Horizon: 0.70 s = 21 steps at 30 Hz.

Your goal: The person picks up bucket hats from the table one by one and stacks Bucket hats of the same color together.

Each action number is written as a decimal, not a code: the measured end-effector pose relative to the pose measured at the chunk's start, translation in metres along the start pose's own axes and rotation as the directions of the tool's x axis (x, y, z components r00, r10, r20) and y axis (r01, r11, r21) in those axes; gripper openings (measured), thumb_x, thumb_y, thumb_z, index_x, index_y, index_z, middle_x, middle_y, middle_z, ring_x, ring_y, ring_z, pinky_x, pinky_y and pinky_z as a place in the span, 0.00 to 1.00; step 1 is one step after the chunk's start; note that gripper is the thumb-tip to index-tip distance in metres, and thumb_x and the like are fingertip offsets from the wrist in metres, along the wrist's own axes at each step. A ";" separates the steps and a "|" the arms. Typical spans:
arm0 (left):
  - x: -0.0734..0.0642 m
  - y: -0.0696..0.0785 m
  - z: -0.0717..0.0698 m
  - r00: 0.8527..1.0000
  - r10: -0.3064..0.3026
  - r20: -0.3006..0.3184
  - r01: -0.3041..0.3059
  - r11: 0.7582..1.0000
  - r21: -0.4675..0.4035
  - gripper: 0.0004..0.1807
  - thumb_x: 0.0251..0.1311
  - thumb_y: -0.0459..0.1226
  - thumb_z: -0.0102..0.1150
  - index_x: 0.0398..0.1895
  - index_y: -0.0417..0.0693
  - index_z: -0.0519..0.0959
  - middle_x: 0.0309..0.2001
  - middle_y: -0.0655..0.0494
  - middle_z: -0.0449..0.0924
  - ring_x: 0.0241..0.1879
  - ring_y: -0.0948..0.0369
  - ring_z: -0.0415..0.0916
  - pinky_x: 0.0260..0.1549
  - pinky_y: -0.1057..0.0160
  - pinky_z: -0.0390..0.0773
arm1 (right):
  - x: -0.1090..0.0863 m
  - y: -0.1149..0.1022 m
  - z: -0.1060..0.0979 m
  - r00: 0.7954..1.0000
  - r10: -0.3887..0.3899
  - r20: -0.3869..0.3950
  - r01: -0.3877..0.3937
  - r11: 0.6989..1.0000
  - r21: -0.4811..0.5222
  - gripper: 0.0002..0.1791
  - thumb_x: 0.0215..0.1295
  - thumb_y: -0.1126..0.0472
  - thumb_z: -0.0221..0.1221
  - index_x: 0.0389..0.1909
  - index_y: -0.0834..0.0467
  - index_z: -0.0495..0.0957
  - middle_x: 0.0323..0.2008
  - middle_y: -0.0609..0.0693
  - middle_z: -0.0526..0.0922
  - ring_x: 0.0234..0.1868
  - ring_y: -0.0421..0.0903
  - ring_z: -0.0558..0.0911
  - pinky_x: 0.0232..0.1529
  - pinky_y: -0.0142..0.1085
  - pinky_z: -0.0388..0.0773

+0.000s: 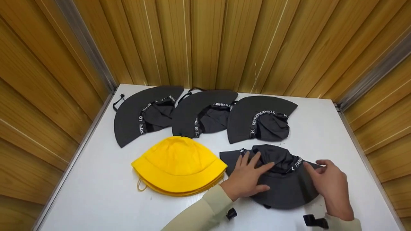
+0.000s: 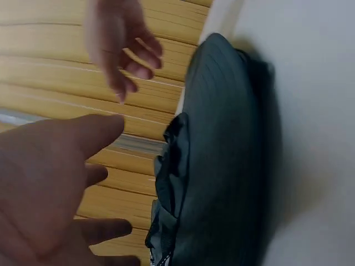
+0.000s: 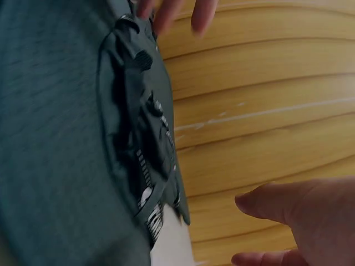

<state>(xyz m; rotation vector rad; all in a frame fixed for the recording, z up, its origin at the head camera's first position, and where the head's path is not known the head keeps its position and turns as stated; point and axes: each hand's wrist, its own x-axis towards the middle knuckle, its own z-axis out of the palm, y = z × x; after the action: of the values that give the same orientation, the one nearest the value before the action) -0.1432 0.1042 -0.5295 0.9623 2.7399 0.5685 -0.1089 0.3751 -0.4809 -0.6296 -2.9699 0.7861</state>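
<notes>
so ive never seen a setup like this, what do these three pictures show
No robot here: a person works bare-handed. The wide picture is taken from the person's head, looking down; the other two, from the left and right wrists. On the white table lie three dark hats at the back, stacked yellow hats in front, and another dark hat at the right. The left hand and right hand are at that hat; neither appears to have a closed grip on it.
</notes>
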 end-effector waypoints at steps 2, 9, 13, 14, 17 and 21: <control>0.006 0.002 0.010 0.999 -0.008 0.047 0.001 0.990 0.142 0.48 0.61 0.70 0.56 0.80 0.86 0.41 0.85 0.54 0.39 0.82 0.41 0.40 0.78 0.37 0.49 | 0.005 -0.011 0.000 0.998 -0.055 -0.030 0.055 0.998 0.007 0.39 0.70 0.36 0.58 0.62 0.67 0.74 0.41 0.63 0.87 0.41 0.58 0.85 0.36 0.40 0.74; 0.017 0.007 0.023 0.974 -0.130 0.186 0.080 0.964 0.255 0.48 0.56 0.75 0.54 0.76 0.94 0.40 0.85 0.59 0.37 0.83 0.40 0.33 0.78 0.34 0.44 | 0.027 -0.049 0.004 0.959 -0.275 -0.074 0.274 0.961 -0.021 0.37 0.66 0.40 0.65 0.59 0.68 0.77 0.47 0.71 0.82 0.47 0.66 0.83 0.44 0.55 0.79; 0.020 0.011 0.021 0.967 -0.153 0.203 0.104 0.967 0.234 0.48 0.54 0.74 0.58 0.76 0.94 0.45 0.84 0.59 0.41 0.83 0.40 0.34 0.78 0.33 0.44 | 0.049 -0.070 0.013 0.914 -0.394 -0.092 0.391 0.919 -0.051 0.32 0.65 0.45 0.68 0.55 0.69 0.78 0.49 0.72 0.78 0.48 0.68 0.79 0.47 0.61 0.76; 0.019 0.011 0.021 0.967 -0.154 0.205 0.106 0.968 0.228 0.48 0.53 0.74 0.59 0.76 0.94 0.46 0.84 0.59 0.42 0.83 0.40 0.34 0.77 0.33 0.44 | 0.057 -0.075 0.017 0.903 -0.422 -0.084 0.418 0.907 -0.056 0.32 0.64 0.45 0.68 0.55 0.69 0.79 0.50 0.72 0.77 0.50 0.68 0.78 0.50 0.62 0.75; 0.019 0.010 0.020 0.969 -0.146 0.201 0.104 0.972 0.209 0.48 0.53 0.73 0.61 0.76 0.93 0.49 0.84 0.59 0.43 0.82 0.40 0.35 0.77 0.33 0.45 | 0.083 -0.090 0.031 0.857 -0.514 -0.028 0.511 0.857 -0.065 0.29 0.63 0.47 0.70 0.55 0.66 0.80 0.57 0.71 0.74 0.60 0.70 0.72 0.60 0.66 0.70; 0.019 0.008 0.019 0.972 -0.130 0.198 0.097 0.981 0.170 0.47 0.53 0.71 0.63 0.76 0.93 0.50 0.84 0.60 0.43 0.82 0.39 0.36 0.76 0.30 0.46 | 0.122 -0.106 0.053 0.782 -0.618 0.088 0.624 0.774 -0.107 0.29 0.59 0.45 0.73 0.55 0.60 0.83 0.66 0.68 0.70 0.71 0.71 0.63 0.68 0.71 0.59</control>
<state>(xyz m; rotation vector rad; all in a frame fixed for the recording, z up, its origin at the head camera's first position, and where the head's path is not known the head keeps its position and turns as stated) -0.1478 0.1278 -0.5447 0.8370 2.6597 0.2173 -0.2668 0.3121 -0.4883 0.3926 -2.9673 0.5426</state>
